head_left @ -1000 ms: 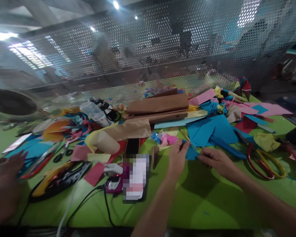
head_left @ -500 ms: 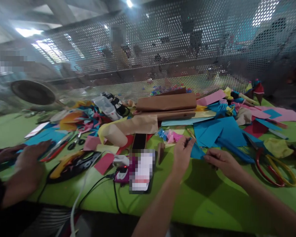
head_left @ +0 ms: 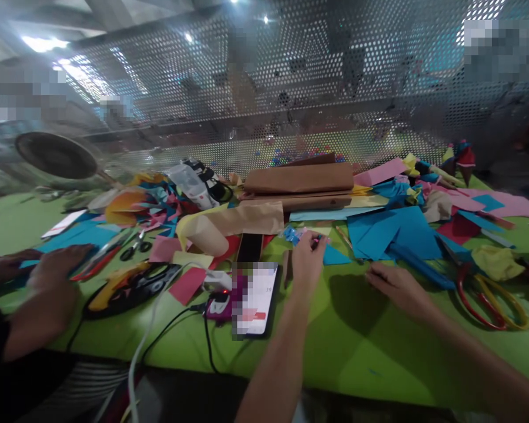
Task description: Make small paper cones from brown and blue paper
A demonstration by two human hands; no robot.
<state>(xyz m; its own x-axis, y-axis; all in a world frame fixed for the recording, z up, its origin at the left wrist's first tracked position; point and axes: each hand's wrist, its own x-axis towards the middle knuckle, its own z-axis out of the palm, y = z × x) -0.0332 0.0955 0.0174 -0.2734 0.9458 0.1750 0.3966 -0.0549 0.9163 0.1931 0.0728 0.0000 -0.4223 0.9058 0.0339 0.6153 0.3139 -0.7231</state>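
My left hand [head_left: 306,261] has its fingers closed at the crumpled blue and pink paper bits; a small blue paper piece [head_left: 335,256] juts out on its right side, seemingly pinched in it. The fingers partly hide the pink bit. Light blue crumpled paper [head_left: 291,235] lies just left of these fingertips. My right hand [head_left: 397,288] hovers low above the green table [head_left: 361,364], fingers curled together and nothing visible in them. A thin pencil-like stick [head_left: 344,239] and blue paper sheets [head_left: 379,235] lie beyond the hands. Red-and-yellow-handled scissors [head_left: 494,299] are right of my right hand.
A phone [head_left: 262,299] and a purple power block [head_left: 218,308] with cables sit left of my left arm. Brown paper rolls [head_left: 297,179] stand behind. Another person's hand [head_left: 59,264] rests at the left, near small black scissors [head_left: 136,247]. A perforated metal screen [head_left: 286,94] closes the back.
My left hand has moved left and away from my right hand, to the crumpled bits, and the blue paper piece shifted with it. My right hand no longer touches that piece and stays nearly in place.
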